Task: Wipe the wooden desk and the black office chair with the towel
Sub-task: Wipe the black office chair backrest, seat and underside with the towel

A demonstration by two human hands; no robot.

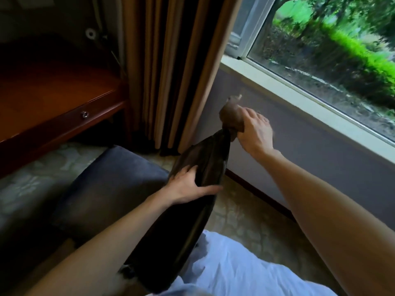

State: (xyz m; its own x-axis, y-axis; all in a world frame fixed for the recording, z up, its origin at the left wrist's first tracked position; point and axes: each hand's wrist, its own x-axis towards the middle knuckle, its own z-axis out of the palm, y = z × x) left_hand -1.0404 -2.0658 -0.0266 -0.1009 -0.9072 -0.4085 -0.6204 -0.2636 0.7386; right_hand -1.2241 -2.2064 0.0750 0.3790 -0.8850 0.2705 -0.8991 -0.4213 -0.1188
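The black office chair's backrest [192,210] runs edge-on through the middle of the view, and its dark seat cushion [111,189] lies to the left. My left hand [188,184] grips the backrest's upper part. At the backrest's top end my right hand [254,131] presses a bunched brown towel [232,116] against it. The reddish wooden desk [53,97] stands at the left, with a small metal drawer knob [84,114] on its front edge.
Tan and brown curtains [171,71] hang behind the chair. A window [320,50] with a white sill [299,99] runs along the right over a grey wall. Patterned carpet [245,214] covers the floor. My light clothing [235,270] shows at the bottom.
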